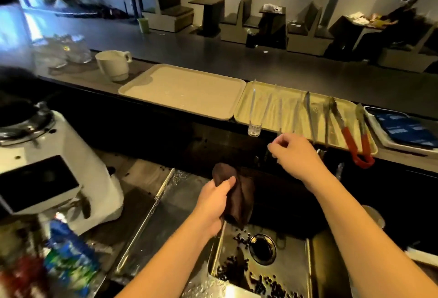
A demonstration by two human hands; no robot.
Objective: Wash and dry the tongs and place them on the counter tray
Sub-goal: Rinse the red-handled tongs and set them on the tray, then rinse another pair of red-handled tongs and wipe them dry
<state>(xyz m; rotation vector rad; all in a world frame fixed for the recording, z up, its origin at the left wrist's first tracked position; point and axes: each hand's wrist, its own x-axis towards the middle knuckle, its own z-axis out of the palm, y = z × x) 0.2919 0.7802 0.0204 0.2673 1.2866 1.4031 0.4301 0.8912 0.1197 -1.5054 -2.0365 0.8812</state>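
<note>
Tongs (279, 108) line the tray (244, 105); left hand (211, 205) grips a cloth (239, 193), right hand (296, 155) loosely curled, empty.

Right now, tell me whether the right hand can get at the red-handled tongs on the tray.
Probably yes. The right hand hovers just before the tray, holding nothing, and the red-handled tongs overhang its near edge to the right, with nothing between them.

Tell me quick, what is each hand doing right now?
Left hand: grips a dark brown cloth above the steel sink.
Right hand: holds nothing, fingers loosely curled, near the beige tray of tongs.
</note>
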